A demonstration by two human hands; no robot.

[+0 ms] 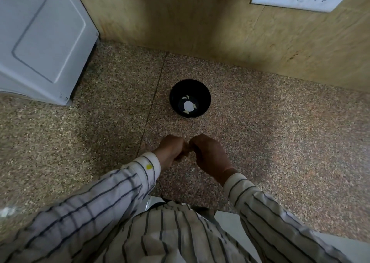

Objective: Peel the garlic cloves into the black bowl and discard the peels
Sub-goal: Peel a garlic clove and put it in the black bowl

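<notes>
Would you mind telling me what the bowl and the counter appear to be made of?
The bowl looks like glossy black plastic or glazed ceramic: it is smooth and uniformly dark, with a bright round glare on its floor. I cannot tell which. The counter looks like polished granite or terrazzo: speckled pink, brown and grey grains, with a straight joint line between slabs.

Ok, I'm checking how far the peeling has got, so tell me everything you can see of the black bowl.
The black bowl is round, dark and glossy-looking, standing upright on the speckled stone counter, near the wood-look wall. Inside lie a few pale peeled garlic cloves around a bright white round patch at the bottom, probably a reflection. Nothing touches the bowl except the counter; both hands work apart from it, nearer the person.
</notes>
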